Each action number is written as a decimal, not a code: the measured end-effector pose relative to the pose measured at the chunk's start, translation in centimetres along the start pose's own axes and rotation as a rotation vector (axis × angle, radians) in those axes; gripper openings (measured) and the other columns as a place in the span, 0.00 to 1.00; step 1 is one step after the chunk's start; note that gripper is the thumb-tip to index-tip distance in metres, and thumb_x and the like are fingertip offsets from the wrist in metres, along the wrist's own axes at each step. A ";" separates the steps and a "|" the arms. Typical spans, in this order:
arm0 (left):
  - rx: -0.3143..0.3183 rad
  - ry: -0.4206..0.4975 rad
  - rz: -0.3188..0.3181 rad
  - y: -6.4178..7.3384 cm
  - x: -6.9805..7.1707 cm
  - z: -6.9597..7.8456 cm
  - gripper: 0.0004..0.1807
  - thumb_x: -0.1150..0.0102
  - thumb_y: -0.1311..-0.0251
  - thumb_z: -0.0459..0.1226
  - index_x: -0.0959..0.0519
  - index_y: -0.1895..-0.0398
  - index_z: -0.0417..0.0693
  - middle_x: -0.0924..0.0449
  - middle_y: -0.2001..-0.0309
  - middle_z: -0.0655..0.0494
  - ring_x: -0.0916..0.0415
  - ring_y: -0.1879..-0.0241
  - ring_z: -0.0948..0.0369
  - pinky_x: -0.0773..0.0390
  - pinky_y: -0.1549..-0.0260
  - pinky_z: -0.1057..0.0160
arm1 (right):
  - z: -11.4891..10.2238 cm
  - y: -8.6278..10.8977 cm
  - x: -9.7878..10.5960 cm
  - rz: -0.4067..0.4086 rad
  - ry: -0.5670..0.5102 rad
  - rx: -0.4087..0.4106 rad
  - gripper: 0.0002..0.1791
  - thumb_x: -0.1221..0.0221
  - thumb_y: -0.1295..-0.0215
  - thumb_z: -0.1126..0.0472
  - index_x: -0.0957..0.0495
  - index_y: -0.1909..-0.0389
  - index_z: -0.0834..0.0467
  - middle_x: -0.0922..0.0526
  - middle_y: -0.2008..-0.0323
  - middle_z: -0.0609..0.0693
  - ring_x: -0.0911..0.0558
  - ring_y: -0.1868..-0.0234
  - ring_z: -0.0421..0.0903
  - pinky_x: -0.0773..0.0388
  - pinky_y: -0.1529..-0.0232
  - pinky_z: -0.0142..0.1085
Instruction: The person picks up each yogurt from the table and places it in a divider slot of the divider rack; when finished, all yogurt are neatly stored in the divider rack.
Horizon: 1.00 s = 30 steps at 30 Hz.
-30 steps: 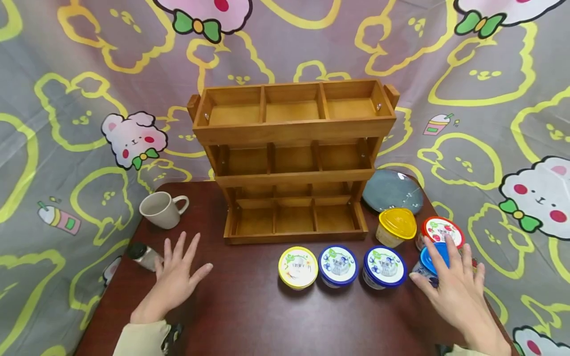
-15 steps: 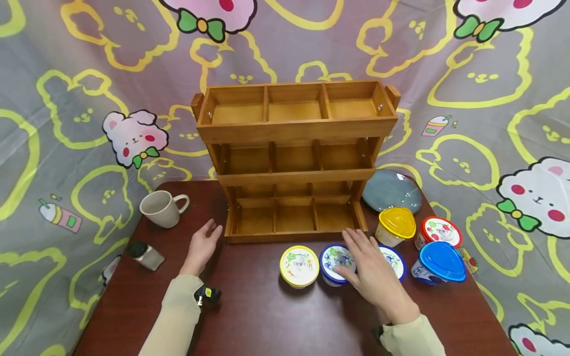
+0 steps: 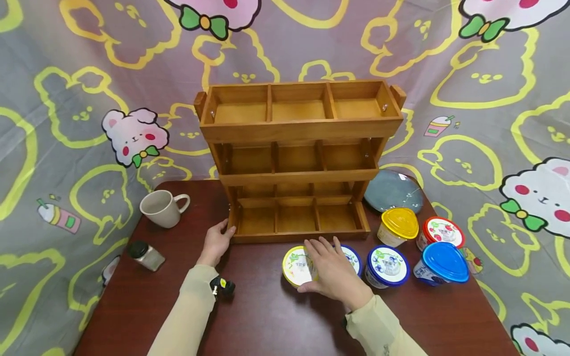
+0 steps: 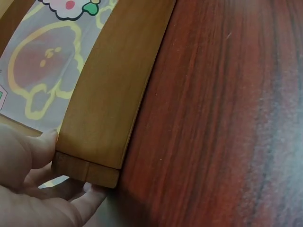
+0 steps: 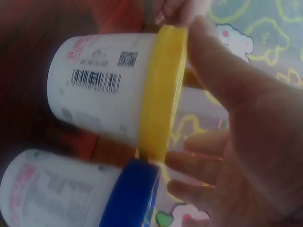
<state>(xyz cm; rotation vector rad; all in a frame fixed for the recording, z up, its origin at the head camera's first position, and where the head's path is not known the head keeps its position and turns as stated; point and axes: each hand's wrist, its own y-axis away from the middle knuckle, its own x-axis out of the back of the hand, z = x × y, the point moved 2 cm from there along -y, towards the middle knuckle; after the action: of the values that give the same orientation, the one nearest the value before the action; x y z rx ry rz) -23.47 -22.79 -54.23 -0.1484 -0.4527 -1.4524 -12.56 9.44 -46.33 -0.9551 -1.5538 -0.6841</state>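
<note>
A three-tier wooden rack (image 3: 300, 131) with divided trays stands at the back middle. At its lower left corner my left hand (image 3: 217, 243) grips the tray's edge; the left wrist view has thumb and fingers around the end of the wooden board (image 4: 102, 104). My right hand (image 3: 335, 273) hovers palm down over a yellow-lidded tub (image 3: 295, 269) and partly hides the blue-lidded tub (image 3: 354, 258) beside it. Up close in the right wrist view, the thumb lies right at the yellow lid (image 5: 163, 90), fingers loosely extended.
Right of these stand another blue-lidded tub (image 3: 387, 267), a cup with a bright blue lid (image 3: 445, 262), a yellow-lidded cup (image 3: 400, 225) and a red-rimmed tub (image 3: 443, 231). A grey-blue plate (image 3: 392, 190) lies behind. A mug (image 3: 160, 210) and a black-capped shaker (image 3: 147, 256) are at left.
My right hand has swept left from the bright blue-lidded cup, across the blue-lidded tubs, to the yellow-lidded tub. My left hand has moved right from beside the shaker and taken hold of the rack's corner.
</note>
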 end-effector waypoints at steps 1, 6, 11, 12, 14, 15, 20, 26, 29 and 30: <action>-0.002 -0.007 -0.006 0.0 0.0 0.0 0.29 0.49 0.26 0.35 0.41 0.28 0.30 0.40 0.29 0.35 0.45 0.28 0.45 0.44 0.31 0.46 | -0.1 -0.1 -0.1 -0.012 0.015 -0.005 0.61 0.33 0.56 0.26 0.36 0.28 0.63 0.31 0.32 0.59 0.35 0.31 0.63 0.51 0.31 0.64; -0.001 -0.003 -0.033 -0.1 0.0 0.0 0.30 0.48 0.26 0.35 0.41 0.28 0.29 0.39 0.29 0.35 0.45 0.29 0.45 0.44 0.31 0.46 | -0.6 -0.6 -0.2 -0.043 0.043 -0.015 0.60 0.31 0.57 0.27 0.33 0.31 0.65 0.28 0.34 0.59 0.35 0.31 0.62 0.55 0.30 0.65; 0.012 0.007 -0.012 0.0 0.1 -0.1 0.29 0.48 0.26 0.36 0.40 0.28 0.31 0.38 0.29 0.37 0.44 0.29 0.46 0.44 0.31 0.47 | -1.1 -1.2 -0.6 -0.017 0.020 0.013 0.59 0.28 0.60 0.30 0.31 0.33 0.66 0.26 0.38 0.61 0.33 0.33 0.61 0.52 0.29 0.62; 0.014 0.010 -0.008 0.1 0.2 -0.1 0.29 0.48 0.26 0.36 0.39 0.28 0.31 0.38 0.29 0.37 0.44 0.29 0.46 0.44 0.31 0.47 | -1.2 -1.3 -0.7 -0.010 0.012 0.020 0.59 0.27 0.60 0.30 0.31 0.33 0.66 0.26 0.38 0.61 0.32 0.33 0.60 0.51 0.29 0.61; 0.018 0.011 -0.007 0.2 0.2 0.0 0.29 0.48 0.26 0.36 0.39 0.28 0.32 0.38 0.29 0.37 0.43 0.29 0.47 0.44 0.31 0.47 | -1.5 -1.4 -1.0 0.007 -0.012 0.034 0.58 0.25 0.60 0.32 0.30 0.34 0.66 0.25 0.39 0.61 0.30 0.35 0.59 0.46 0.30 0.59; 0.019 0.011 -0.007 0.2 0.2 0.1 0.29 0.48 0.26 0.36 0.39 0.28 0.32 0.38 0.29 0.38 0.43 0.29 0.47 0.43 0.31 0.47 | -1.7 -1.4 -1.1 0.015 -0.036 0.038 0.58 0.24 0.61 0.34 0.30 0.34 0.67 0.25 0.39 0.61 0.29 0.36 0.59 0.44 0.30 0.57; 0.023 0.015 -0.005 0.1 0.0 0.1 0.29 0.49 0.26 0.37 0.39 0.27 0.34 0.38 0.29 0.38 0.43 0.29 0.47 0.43 0.31 0.47 | -2.6 -1.3 -1.7 0.032 -0.213 0.040 0.57 0.21 0.60 0.42 0.34 0.32 0.68 0.28 0.39 0.63 0.25 0.41 0.60 0.28 0.39 0.52; 0.016 0.013 -0.002 0.1 0.0 -0.1 0.29 0.49 0.25 0.38 0.39 0.27 0.35 0.38 0.29 0.39 0.43 0.29 0.48 0.44 0.31 0.47 | -4.1 -1.1 -2.6 0.029 -0.405 0.018 0.58 0.21 0.60 0.45 0.36 0.30 0.66 0.30 0.41 0.61 0.22 0.51 0.50 0.21 0.49 0.43; 0.009 0.013 -0.004 0.2 0.0 -0.2 0.29 0.50 0.25 0.38 0.40 0.27 0.35 0.38 0.29 0.40 0.43 0.29 0.48 0.43 0.31 0.48 | -4.6 -1.2 -2.7 0.032 -0.452 -0.006 0.59 0.21 0.59 0.46 0.38 0.28 0.65 0.31 0.41 0.60 0.23 0.53 0.46 0.21 0.52 0.40; 0.009 0.013 -0.003 0.2 0.0 -0.3 0.29 0.50 0.25 0.38 0.40 0.27 0.35 0.38 0.29 0.40 0.43 0.29 0.48 0.43 0.31 0.48 | -4.7 -1.3 -2.7 0.041 -0.456 -0.009 0.59 0.21 0.59 0.46 0.38 0.28 0.65 0.31 0.40 0.60 0.23 0.53 0.46 0.21 0.51 0.41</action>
<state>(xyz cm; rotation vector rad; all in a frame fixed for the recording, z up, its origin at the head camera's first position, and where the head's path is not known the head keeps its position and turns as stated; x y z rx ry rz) -23.18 -22.91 -54.47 -0.1313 -0.4492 -1.4536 -11.17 4.31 -47.93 -1.2039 -1.9213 -0.4618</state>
